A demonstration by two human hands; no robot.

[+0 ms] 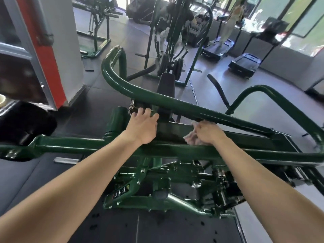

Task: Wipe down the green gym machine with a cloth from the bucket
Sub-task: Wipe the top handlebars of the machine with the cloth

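Looking down over the green gym machine point(175, 106) — glossy tube frame across the whole view, standing on dark rubber floor point(105, 95). Red-and-white pillar point(57, 50) at upper left. Treadmills point(217, 48) far back by the windows. Black pad point(165, 83) just behind the curved upper tube, near centre.

Two bare forearms reaching in from the bottom edge, crossing over the near crossbar.

Left hand point(142, 127) at centre, fingers curled over a dark fitting point(135, 106) just under the curved tube, gripping it.

Right hand point(208, 133) near it, to the right, fingers bent round a pinkish-grey cloth point(190, 137) — pressing it against the dark flat panel between curved tube and crossbar. Cloth bunched, mostly under the hand, showing along its left side.
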